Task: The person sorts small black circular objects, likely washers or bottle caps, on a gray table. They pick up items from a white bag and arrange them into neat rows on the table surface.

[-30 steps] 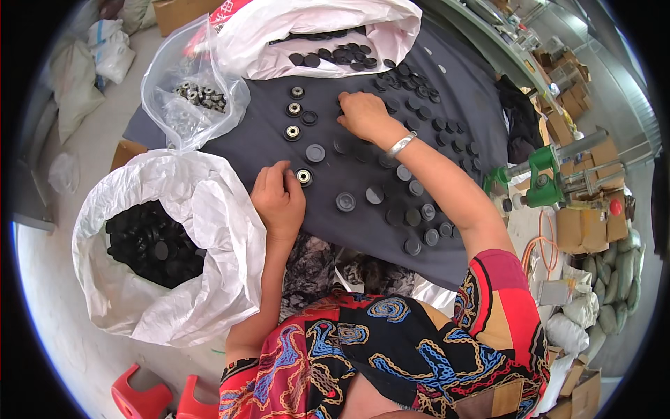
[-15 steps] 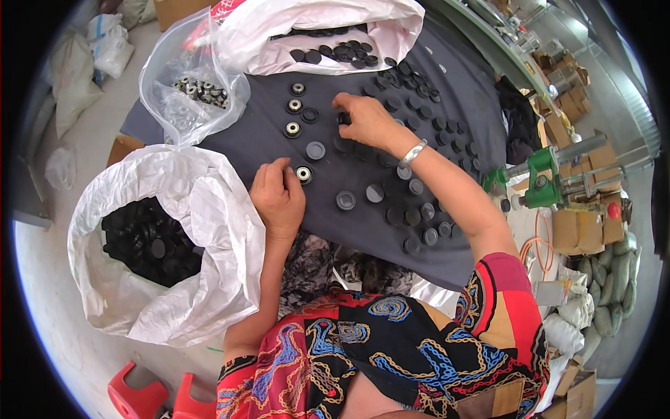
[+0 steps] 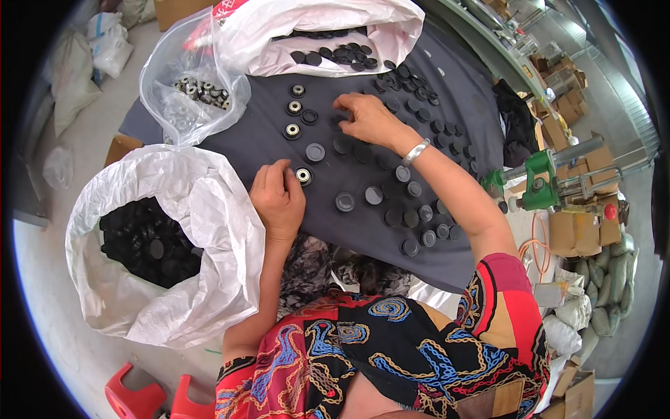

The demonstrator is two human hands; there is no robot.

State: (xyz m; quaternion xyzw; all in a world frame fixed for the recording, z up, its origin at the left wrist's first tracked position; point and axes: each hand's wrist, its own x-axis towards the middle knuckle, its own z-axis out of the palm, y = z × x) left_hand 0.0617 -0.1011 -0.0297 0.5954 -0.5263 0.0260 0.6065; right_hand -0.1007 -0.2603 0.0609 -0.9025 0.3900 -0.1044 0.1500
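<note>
My left hand (image 3: pixel 278 202) rests on the dark cloth with its fingers curled in; anything inside it is hidden. Beside its thumb and forefinger lies a black round cap with a metal bearing (image 3: pixel 303 175) seated in it. Farther up, three more capped bearings (image 3: pixel 292 131) form a column, with an open black cap (image 3: pixel 309 116) next to them. Over the cloth to their right, my right hand (image 3: pixel 373 120) hovers, thumb and forefinger apart, and I make out nothing between them. A grey-looking cap (image 3: pixel 315 152) sits between the hands.
Many loose black caps (image 3: pixel 410 218) spread across the right of the cloth (image 3: pixel 335 234). A clear bag of bearings (image 3: pixel 234 105) and a white sack of black caps (image 3: pixel 230 237) stand at left. Another white sack (image 3: pixel 258 52) lies behind; a green machine (image 3: pixel 541 178) stands right.
The dark cap seen between my right fingertips half a second ago no longer shows there. Both hands have stayed nearly in place.
</note>
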